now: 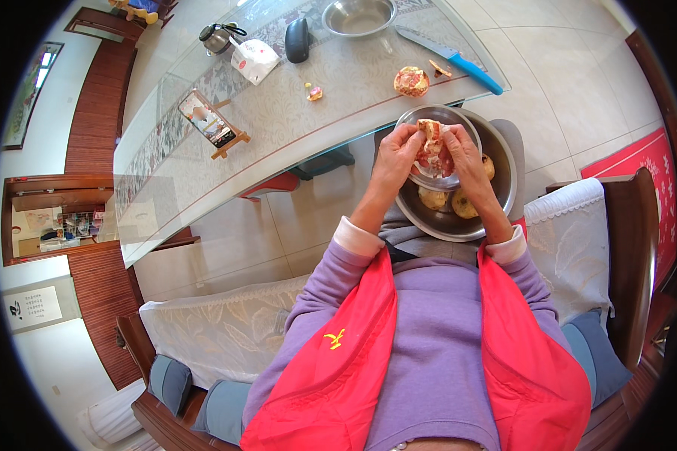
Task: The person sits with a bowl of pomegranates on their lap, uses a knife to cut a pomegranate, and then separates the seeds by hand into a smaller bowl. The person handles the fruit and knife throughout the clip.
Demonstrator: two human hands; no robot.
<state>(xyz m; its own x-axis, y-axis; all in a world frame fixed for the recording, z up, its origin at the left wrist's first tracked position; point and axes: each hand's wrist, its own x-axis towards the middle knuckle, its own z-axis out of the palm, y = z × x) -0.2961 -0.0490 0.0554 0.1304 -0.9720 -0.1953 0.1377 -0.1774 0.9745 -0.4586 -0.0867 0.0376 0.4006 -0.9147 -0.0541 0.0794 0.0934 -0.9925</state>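
Between both hands is an opened piece of pomegranate (430,137). My left hand (398,152) grips its left side with thumb and fingers, and my right hand (464,151) pinches its right side. Directly beneath is a smaller metal bowl (407,116), resting in the upper part of a large steel basin (506,197) on the lap. Several whole yellowish pomegranates (432,198) lie in the basin, partly hidden by the small bowl and my right hand. A partly peeled pomegranate (411,82) sits on the glass-topped table just beyond the bowls.
On the glass table (282,132) lie a knife with a blue handle (474,72), a peel scrap (440,69), a steel bowl (359,17), a black case (297,40), a white packet (255,61) and a phone (207,119) on a wooden stand. A covered wooden bench (220,321) is behind.
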